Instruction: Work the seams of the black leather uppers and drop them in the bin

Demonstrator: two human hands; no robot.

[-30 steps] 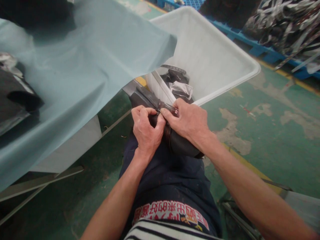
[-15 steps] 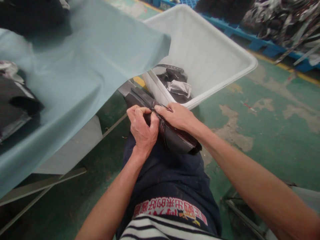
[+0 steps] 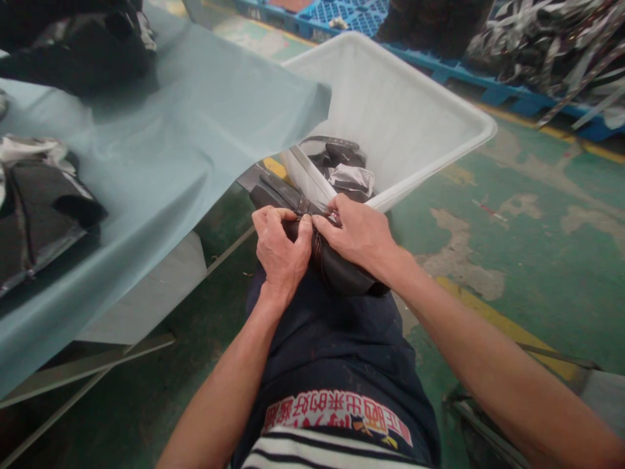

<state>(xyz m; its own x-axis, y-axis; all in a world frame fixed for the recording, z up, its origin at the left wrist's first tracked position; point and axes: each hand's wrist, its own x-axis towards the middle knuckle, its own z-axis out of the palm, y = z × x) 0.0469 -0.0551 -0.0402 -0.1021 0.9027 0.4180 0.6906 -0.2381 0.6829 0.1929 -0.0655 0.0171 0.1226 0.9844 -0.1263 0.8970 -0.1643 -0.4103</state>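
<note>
Over the person's dark trousers, just beside the near corner of a white bin, both hands hold a dark leather-like piece. The left hand pinches it between thumb and bent fingers, while the right hand grips it from the other side, the two thumbs almost meeting (whether they touch is hard to tell) near a brownish seam or zip. Holding so close together probably keeps that short stretch taut and steady, and the trousers seem to back the piece from below. Dark scraps lie inside the bin; at the left, a sheet-covered desk carries dark items, both perhaps placed near to spare reaching.
</note>
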